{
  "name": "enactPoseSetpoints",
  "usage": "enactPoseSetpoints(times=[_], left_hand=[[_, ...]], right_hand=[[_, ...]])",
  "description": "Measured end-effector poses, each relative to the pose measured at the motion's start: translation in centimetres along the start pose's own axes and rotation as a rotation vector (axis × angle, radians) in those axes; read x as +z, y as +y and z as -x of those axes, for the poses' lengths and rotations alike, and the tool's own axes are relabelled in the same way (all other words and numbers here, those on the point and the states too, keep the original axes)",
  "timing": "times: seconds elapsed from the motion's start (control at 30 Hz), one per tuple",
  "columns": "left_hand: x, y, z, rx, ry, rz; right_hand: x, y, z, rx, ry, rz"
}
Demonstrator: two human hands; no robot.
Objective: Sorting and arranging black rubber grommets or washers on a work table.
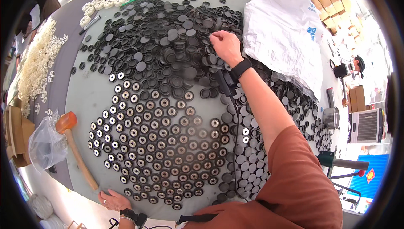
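Note:
My right hand (227, 47) reaches over the far right part of a large heap of black round caps (168, 39). Its fingers are drawn together at the tips; whatever they may hold is hidden. My left hand (113, 200) rests at the near left table edge with its fingers stretched out, close to the handle end of an orange-headed mallet (80, 157). Between the hands, many black discs with shiny metal ring centres (158, 145) lie spread in rows on the grey table (80, 98). Both wrists wear dark straps with a small device.
A white woven sack (282, 31) lies at the far right over more caps. Grey discs (250, 161) cover the table beside my right arm, past a black cable (236, 145). White plastic parts (40, 60), a marker (89, 25) and a clear bag (47, 145) are at left.

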State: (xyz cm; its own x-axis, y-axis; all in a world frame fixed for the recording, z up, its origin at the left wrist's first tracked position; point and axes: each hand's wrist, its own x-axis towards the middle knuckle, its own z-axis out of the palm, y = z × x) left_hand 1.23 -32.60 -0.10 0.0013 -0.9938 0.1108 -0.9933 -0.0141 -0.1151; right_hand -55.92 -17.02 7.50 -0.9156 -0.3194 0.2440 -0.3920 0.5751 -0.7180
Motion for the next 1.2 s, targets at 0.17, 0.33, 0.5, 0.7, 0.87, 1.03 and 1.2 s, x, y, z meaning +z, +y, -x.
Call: enactPoseSetpoints(times=[0.17, 0.33, 0.5, 0.7, 0.87, 1.03, 1.2], left_hand=[[0.3, -0.2, -0.1, 0.022, 0.001, 0.000], [-0.2, 0.2, -0.1, 0.007, -0.018, 0.026], [-0.4, 0.0, 0.1, 0.015, 0.003, 0.026], [0.0, 0.4, 0.0, 0.031, 0.007, 0.049], [0.0, 0.1, 0.1, 0.089, 0.020, 0.077], [-0.2, -0.3, -0.3, 0.063, -0.014, 0.051], [0.4, -0.1, -0.1, 0.033, 0.014, 0.011]], right_hand=[[4.1, -2.0, 0.1, -0.649, -0.184, 0.306], [5.8, -4.8, 0.8, -0.733, -0.299, 0.735], [4.8, -5.8, 0.1, -0.425, -0.258, 0.749], [10.5, -6.8, -1.4, -0.780, -0.315, 0.646], [8.8, -5.9, -3.2, -0.931, -0.279, 0.699], [1.6, -6.9, 2.8, -0.622, -0.320, 0.146], [-0.8, -2.0, 11.9, -0.342, -0.488, -0.030]])
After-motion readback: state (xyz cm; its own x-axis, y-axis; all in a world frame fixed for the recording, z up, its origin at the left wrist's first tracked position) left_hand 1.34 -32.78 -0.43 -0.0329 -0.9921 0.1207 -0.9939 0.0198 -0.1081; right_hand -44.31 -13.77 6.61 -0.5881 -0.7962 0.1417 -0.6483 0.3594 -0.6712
